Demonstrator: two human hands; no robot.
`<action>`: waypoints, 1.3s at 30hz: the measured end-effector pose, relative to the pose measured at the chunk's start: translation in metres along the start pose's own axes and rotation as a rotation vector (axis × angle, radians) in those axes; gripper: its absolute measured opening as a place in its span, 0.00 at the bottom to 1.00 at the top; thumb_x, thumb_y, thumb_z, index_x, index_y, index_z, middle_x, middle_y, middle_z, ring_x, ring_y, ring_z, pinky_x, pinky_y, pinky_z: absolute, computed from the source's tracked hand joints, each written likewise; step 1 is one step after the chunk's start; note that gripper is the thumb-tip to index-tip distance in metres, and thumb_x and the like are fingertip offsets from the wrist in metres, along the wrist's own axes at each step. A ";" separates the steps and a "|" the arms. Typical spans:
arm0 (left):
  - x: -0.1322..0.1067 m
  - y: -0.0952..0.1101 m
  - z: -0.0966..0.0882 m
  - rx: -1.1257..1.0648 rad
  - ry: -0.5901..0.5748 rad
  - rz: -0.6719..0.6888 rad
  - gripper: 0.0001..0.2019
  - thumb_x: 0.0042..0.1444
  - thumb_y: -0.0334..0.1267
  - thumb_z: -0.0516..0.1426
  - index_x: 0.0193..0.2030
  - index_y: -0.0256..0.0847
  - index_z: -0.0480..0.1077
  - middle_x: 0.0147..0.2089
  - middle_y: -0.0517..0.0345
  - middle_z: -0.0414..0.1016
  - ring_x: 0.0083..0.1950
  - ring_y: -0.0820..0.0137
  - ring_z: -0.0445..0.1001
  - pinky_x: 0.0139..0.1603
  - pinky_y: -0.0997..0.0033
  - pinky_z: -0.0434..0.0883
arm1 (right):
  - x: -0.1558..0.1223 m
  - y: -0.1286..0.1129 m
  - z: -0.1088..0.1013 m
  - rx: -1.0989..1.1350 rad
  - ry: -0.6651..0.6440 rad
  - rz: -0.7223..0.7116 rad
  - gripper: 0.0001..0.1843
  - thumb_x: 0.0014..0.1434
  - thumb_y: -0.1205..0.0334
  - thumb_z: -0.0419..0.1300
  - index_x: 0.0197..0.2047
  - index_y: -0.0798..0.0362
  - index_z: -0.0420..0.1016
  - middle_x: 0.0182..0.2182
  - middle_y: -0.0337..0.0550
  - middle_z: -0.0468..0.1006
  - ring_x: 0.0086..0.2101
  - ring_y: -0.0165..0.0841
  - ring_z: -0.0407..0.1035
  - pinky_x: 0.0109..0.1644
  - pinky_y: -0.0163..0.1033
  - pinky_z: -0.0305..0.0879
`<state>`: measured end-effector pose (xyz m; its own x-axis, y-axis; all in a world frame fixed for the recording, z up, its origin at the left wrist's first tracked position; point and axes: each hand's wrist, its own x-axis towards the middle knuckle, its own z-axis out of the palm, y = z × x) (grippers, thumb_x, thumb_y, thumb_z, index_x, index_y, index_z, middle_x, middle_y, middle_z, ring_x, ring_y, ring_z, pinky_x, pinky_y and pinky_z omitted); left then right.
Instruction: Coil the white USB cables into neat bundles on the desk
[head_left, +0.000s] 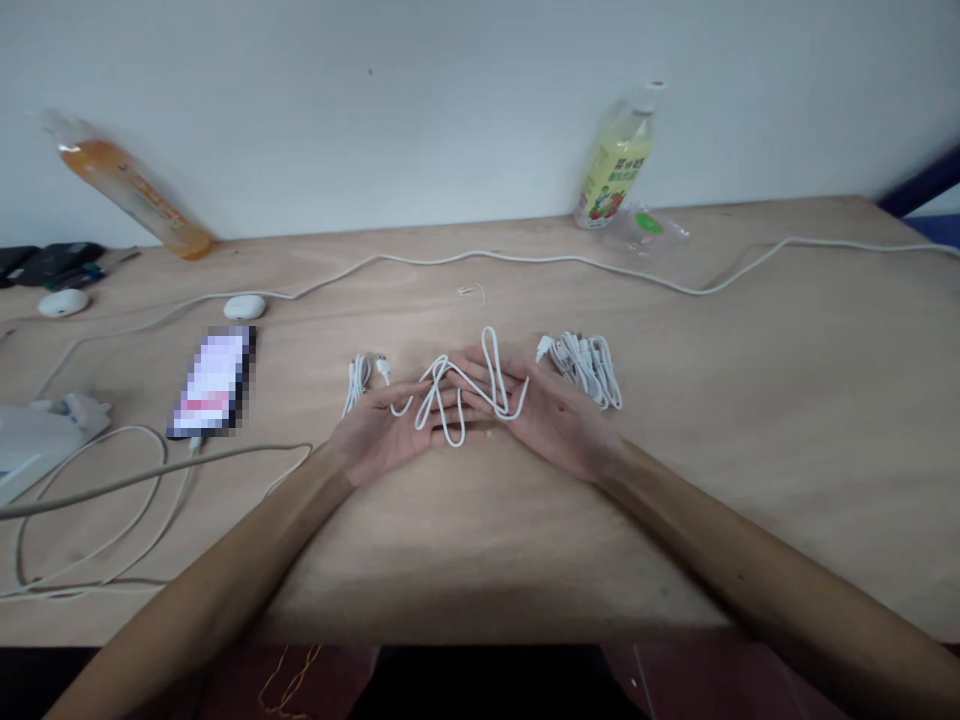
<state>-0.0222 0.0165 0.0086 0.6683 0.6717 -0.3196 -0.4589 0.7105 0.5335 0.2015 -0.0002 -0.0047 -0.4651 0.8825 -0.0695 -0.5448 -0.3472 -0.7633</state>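
Observation:
Both my hands lie palm up at the middle of the wooden table [675, 480], fingertips meeting. My left hand [379, 435] and my right hand [544, 410] have their fingers stretched out flat. A loose white cable [465, 390] lies draped in loops across the fingers of both hands. A coiled white cable bundle [589, 368] rests on the table just right of my right hand. Another short white cable [360, 378] lies just beyond my left hand.
A phone [214, 382] lies at the left with a cable plugged in. A long white cord [525, 260] runs across the back. An orange bottle [131, 190] and a green bottle [615, 165] lean at the wall. Two white oval objects [244, 307] sit at the left.

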 end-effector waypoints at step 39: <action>-0.005 -0.014 0.002 0.548 -0.015 0.077 0.24 0.62 0.38 0.72 0.64 0.45 0.78 0.46 0.53 0.85 0.44 0.62 0.84 0.49 0.60 0.80 | -0.013 0.025 0.015 -0.597 0.138 -0.148 0.14 0.68 0.54 0.68 0.55 0.46 0.79 0.41 0.41 0.79 0.36 0.35 0.74 0.36 0.40 0.77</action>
<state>-0.0177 0.0025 0.0043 0.6554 0.7111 -0.2545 -0.1374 0.4435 0.8857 0.1832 -0.0251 -0.0135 -0.2987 0.9543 0.0122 -0.0947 -0.0169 -0.9954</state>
